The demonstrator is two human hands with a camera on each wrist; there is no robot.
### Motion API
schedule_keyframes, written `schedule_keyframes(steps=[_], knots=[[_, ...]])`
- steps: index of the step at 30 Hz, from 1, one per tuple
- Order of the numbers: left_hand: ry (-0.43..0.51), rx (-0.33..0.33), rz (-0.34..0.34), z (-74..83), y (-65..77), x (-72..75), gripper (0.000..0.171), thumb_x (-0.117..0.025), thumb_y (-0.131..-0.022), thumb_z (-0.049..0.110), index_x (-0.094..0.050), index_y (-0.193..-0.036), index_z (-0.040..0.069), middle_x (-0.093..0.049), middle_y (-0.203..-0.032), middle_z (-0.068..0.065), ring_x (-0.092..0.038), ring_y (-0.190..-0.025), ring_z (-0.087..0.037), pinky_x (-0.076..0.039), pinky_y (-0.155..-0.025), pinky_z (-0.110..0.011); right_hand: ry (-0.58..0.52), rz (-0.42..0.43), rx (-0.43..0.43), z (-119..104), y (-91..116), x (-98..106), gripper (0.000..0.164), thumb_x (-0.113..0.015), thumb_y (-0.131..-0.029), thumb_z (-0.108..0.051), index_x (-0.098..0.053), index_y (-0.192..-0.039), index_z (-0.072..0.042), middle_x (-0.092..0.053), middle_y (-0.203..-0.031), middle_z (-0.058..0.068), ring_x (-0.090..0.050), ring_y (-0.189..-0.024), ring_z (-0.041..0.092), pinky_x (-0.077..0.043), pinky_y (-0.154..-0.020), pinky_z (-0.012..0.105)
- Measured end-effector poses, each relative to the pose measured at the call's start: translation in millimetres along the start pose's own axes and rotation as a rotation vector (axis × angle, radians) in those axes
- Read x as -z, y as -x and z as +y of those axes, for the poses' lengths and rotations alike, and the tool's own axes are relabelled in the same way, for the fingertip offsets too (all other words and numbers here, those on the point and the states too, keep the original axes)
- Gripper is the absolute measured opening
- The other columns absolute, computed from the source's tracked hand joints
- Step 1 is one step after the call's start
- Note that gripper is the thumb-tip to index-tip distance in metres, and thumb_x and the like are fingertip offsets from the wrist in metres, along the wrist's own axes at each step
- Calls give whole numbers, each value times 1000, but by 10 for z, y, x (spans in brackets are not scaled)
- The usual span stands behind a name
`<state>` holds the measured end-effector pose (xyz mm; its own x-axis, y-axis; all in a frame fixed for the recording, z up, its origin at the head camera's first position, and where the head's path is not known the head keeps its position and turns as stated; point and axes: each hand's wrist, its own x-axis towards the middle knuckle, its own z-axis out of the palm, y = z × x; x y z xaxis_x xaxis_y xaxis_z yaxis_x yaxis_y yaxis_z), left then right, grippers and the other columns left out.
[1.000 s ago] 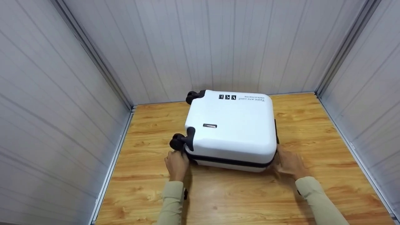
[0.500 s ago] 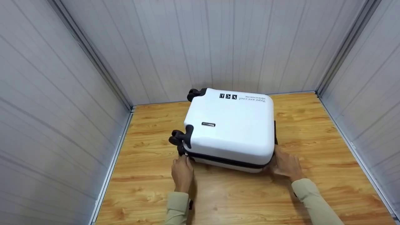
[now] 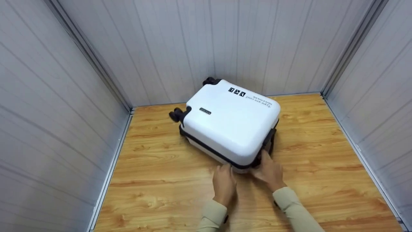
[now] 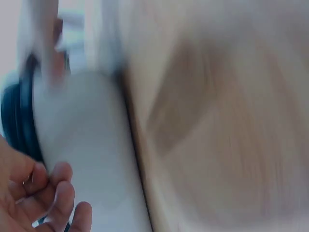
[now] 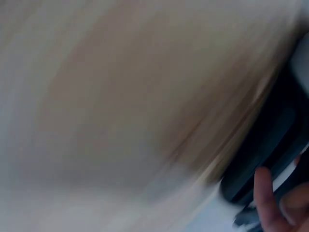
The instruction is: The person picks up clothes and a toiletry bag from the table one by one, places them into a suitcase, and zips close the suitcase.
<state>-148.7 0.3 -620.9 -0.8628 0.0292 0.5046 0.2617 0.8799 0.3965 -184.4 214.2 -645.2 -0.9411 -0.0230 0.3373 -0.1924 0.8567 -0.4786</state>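
A white hard-shell suitcase (image 3: 225,129) lies flat on the wooden floor, turned at an angle, with its wheels (image 3: 176,115) to the left and back. A black zipper seam (image 3: 209,149) runs round its side. At the near corner my left hand (image 3: 224,183) has curled fingers pinching at the seam; the zipper pull is mostly hidden by them. Curled fingertips (image 4: 63,193) show beside the white shell in the left wrist view. My right hand (image 3: 268,170) holds the corner at the handle end, one finger (image 5: 263,193) against the black handle (image 5: 270,130).
Pale panelled walls (image 3: 206,48) enclose the wood-look floor (image 3: 154,183) on the left, back and right. The suitcase's far wheel stands close to the back wall. Motion blurs both wrist views.
The suitcase has rotated clockwise, its wheel end swinging toward the back. My left hand has moved right along the seam from the wheel corner to the handle corner. My right hand shifted left with it.
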Motion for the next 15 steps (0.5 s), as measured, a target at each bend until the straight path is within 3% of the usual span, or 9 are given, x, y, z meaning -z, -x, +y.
schedule_keyframes(steps=[4, 6, 8, 11, 15], knots=[[-85, 26, 6, -9, -32, 9, 9, -69, -96, 15, -75, -90, 11, -74, -81, -2, -61, -75, -24, -49, -69, -37, -43, 89, -36, -174, 46, -108, 99, -91, -64, -55, -52, -139, -3, -73, -113, 19, -67, -67, 33, -47, -48, 45], [-106, 25, -19, -50, -55, 29, 11, -69, -97, 18, -75, -91, 12, -75, -82, 0, -62, -76, -25, -48, -67, -37, -52, 82, -40, -176, 65, -113, 98, -90, -66, -56, -52, -140, -3, -72, -115, 19, -69, -72, 37, -50, -52, 50], [-112, 17, -46, -85, -72, 40, 14, -67, -98, 20, -74, -90, 13, -75, -82, 0, -62, -77, -26, -47, -66, -38, -70, 31, -24, -118, 67, -86, 95, -88, -71, -57, -52, -140, -4, -70, -120, 19, -71, -82, 40, -54, -61, 55], [-113, 15, -71, -114, -91, 46, 18, -64, -100, 23, -73, -88, 14, -75, -82, 0, -64, -78, -27, -47, -67, -38, -57, -110, 52, 52, 29, -4, 83, -78, -82, -60, -55, -143, -9, -64, -136, 17, -71, -95, 40, -55, -71, 59], [-103, 26, -81, -130, -98, 43, 18, -62, -101, 23, -74, -91, 14, -76, -83, 0, -66, -80, -28, -48, -67, -40, -30, -230, 165, 324, -69, 124, 61, -72, -92, -51, -62, -140, -13, -54, -147, 14, -66, -111, 39, -56, -82, 60]])
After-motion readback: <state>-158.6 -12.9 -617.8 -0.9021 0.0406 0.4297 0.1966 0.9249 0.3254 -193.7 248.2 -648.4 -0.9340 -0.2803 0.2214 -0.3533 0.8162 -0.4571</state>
